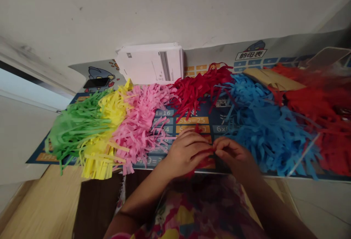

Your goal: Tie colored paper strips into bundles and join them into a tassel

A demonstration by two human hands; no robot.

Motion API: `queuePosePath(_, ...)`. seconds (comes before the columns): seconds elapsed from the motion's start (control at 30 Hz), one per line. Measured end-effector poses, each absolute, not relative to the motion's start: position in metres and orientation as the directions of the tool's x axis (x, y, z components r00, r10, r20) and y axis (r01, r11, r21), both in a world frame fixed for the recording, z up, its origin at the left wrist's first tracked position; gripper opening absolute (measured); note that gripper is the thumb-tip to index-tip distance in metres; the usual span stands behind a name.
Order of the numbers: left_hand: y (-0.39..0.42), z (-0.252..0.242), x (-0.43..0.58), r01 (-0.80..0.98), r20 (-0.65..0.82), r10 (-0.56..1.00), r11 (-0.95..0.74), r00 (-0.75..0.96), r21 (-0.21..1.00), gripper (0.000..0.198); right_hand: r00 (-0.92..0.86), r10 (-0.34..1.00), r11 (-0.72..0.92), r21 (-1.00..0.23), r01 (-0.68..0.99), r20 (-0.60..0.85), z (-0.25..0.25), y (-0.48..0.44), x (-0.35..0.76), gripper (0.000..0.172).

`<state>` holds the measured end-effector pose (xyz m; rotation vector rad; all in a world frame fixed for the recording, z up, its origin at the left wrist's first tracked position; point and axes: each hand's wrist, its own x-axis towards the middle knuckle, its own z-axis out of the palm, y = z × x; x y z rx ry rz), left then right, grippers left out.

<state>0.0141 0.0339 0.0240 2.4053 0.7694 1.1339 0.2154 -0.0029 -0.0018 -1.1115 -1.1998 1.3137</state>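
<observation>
My left hand (186, 153) and my right hand (231, 153) meet at the front edge of a printed mat (192, 120). Both are closed in a pinch on a thin strip of red paper (205, 152) stretched between their fingertips. More red shreds hang below my left hand. Behind my hands lies a pile of red paper shreds (200, 87). A heap of blue shreds (263, 122) lies right beside my right hand. Pink shreds (139, 120) lie to the left of my left hand.
Yellow shreds (109, 129) and green shreds (76, 127) lie at the mat's left end. A big red-orange pile (326, 118) fills the right. A stack of white printed paper (152, 63) leans on the wall. Brown cardboard (271, 78) rests behind the blue heap.
</observation>
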Motion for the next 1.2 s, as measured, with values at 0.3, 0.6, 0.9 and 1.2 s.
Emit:
queuePosePath(0.3, 0.029, 0.024, 0.025, 0.302, 0.643, 0.62, -0.783, 0.45, 0.544, 0.008, -0.037, 0.97, 0.242, -0.952, 0.186, 0.24, 0.001, -0.011, 0.216, 0.007)
queuePosePath(0.6, 0.032, 0.022, 0.044, 0.355, 0.629, 0.625, -0.781, 0.462, 0.514, 0.008, -0.006, 0.878, 0.443, -0.809, 0.385, 0.478, 0.009, -0.011, 0.224, 0.005)
queuePosePath(0.9, 0.029, 0.022, 0.061, 0.331, 0.617, 0.64, -0.767, 0.459, 0.55, 0.009, 0.037, 0.868, 0.424, -0.779, 0.461, 0.494, 0.008, -0.02, 0.237, 0.005)
queuePosePath(1.2, 0.025, 0.022, 0.062, 0.266, 0.607, 0.669, -0.736, 0.428, 0.623, 0.01, 0.036, 0.886, 0.383, -0.772, 0.507, 0.463, 0.006, -0.022, 0.235, 0.008)
